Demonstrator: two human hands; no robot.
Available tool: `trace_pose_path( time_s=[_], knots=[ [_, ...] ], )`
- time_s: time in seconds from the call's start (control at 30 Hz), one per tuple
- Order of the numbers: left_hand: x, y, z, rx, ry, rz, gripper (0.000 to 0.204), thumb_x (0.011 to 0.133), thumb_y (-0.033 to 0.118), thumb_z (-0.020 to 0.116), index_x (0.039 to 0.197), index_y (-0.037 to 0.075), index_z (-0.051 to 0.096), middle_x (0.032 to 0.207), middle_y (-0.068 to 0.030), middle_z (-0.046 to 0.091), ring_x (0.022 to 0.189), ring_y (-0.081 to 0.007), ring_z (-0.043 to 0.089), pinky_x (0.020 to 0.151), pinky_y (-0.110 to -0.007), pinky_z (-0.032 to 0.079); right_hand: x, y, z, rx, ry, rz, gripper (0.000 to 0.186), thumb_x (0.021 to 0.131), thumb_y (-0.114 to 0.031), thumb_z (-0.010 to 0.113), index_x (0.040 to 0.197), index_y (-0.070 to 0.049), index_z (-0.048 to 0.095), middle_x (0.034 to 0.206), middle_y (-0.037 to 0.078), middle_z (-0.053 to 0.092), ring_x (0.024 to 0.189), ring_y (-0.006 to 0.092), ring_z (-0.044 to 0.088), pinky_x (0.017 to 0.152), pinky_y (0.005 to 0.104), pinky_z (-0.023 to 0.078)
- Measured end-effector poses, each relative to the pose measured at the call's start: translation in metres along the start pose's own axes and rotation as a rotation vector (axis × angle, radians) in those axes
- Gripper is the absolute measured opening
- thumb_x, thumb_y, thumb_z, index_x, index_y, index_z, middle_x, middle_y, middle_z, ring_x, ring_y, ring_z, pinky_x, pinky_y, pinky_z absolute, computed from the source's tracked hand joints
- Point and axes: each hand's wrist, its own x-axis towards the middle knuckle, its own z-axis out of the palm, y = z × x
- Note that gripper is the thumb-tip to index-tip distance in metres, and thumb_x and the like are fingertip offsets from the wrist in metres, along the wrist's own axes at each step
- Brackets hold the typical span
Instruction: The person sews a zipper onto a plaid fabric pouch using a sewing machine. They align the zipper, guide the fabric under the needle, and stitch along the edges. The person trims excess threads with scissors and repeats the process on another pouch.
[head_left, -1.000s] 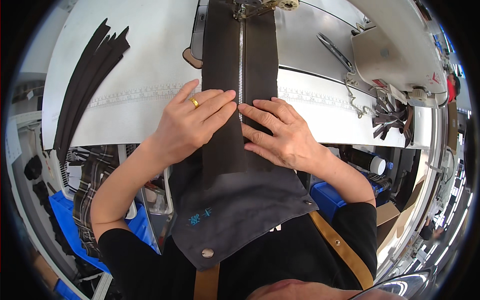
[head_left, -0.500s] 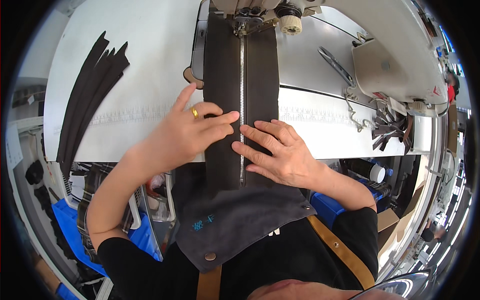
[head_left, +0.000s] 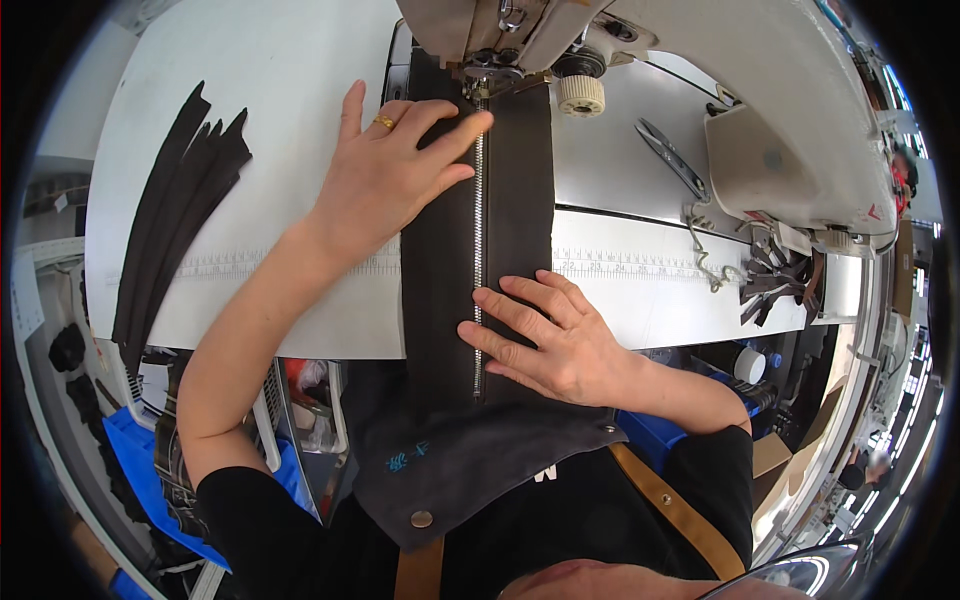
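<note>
A long dark fabric piece (head_left: 520, 200) runs from under the sewing machine's presser foot (head_left: 478, 92) toward my apron. Down its middle lies a silver metal zipper (head_left: 478, 220). My left hand (head_left: 385, 170), with a ring on one finger, rests with fingers spread on the fabric's left part; a fingertip touches the zipper just below the presser foot. My right hand (head_left: 560, 345) lies flat lower down, fingers apart, its fingertips on and beside the zipper. The fabric's near end hangs over the table edge against the grey apron (head_left: 470, 465).
Dark fabric strips (head_left: 180, 210) lie on the white table (head_left: 290, 130) at left. Tweezers or thread snips (head_left: 670, 158) rest on the machine bed at right, near a curled cord (head_left: 700, 240) and a bundle of zipper pieces (head_left: 775, 280). Blue bins (head_left: 150, 470) stand below.
My left hand has moved up the fabric to near the presser foot. My right hand stays low on the zipper. The whole view has shifted slightly.
</note>
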Motion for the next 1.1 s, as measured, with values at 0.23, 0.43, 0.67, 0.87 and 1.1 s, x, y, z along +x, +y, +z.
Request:
trace_pose_path(
  time_s=[0.23,0.43,0.67,0.87,1.1],
  knots=[
    [0.005,-0.009,0.005,0.007,-0.005,0.085,0.041,0.077,0.021,0.068,0.116,0.029,0.062,0.107,0.0008,0.054,0.092,-0.0191,0.054,0.1,-0.056,0.03,0.001,0.0,0.001,0.003,0.007,-0.007,0.045,0.076,-0.028,0.069,0.118,-0.014,0.06,0.124,0.007,0.052,0.113,0.0256,0.049,0.095,0.0425,0.04],
    [0.005,-0.009,0.007,-0.047,0.027,0.074,0.034,0.078,0.021,0.068,0.112,0.025,0.065,0.105,0.0016,0.055,0.09,-0.019,0.054,0.102,-0.054,0.028,0.0,0.0,0.0,0.002,0.007,0.001,0.044,0.076,-0.027,0.069,0.117,-0.014,0.06,0.124,0.008,0.052,0.113,0.0258,0.049,0.095,0.0427,0.04],
    [-0.006,-0.009,0.009,-0.127,0.031,0.04,0.035,0.077,0.026,0.069,0.111,0.018,0.066,0.112,0.0,0.059,0.096,-0.0196,0.055,0.104,-0.054,0.025,0.001,0.001,-0.003,0.003,-0.007,-0.008,0.044,0.077,-0.028,0.069,0.117,-0.013,0.06,0.125,0.009,0.052,0.114,0.0267,0.049,0.094,0.0434,0.042],
    [-0.004,-0.015,-0.003,-0.183,-0.07,0.03,0.036,0.079,0.032,0.067,0.111,0.015,0.066,0.12,-0.0014,0.057,0.104,-0.0214,0.054,0.106,-0.055,0.019,-0.001,0.002,-0.002,0.014,-0.012,-0.008,0.044,0.077,-0.028,0.068,0.119,-0.014,0.059,0.129,0.009,0.05,0.116,0.0257,0.049,0.094,0.0433,0.042],
    [0.003,-0.019,-0.002,-0.167,-0.109,0.027,0.037,0.08,0.033,0.066,0.112,0.016,0.065,0.121,-0.002,0.057,0.106,-0.0218,0.054,0.105,-0.056,0.019,0.005,0.011,-0.005,-0.014,-0.021,-0.01,0.045,0.077,-0.029,0.068,0.119,-0.015,0.059,0.128,0.007,0.05,0.115,0.0258,0.048,0.095,0.0429,0.04]
  ],
)
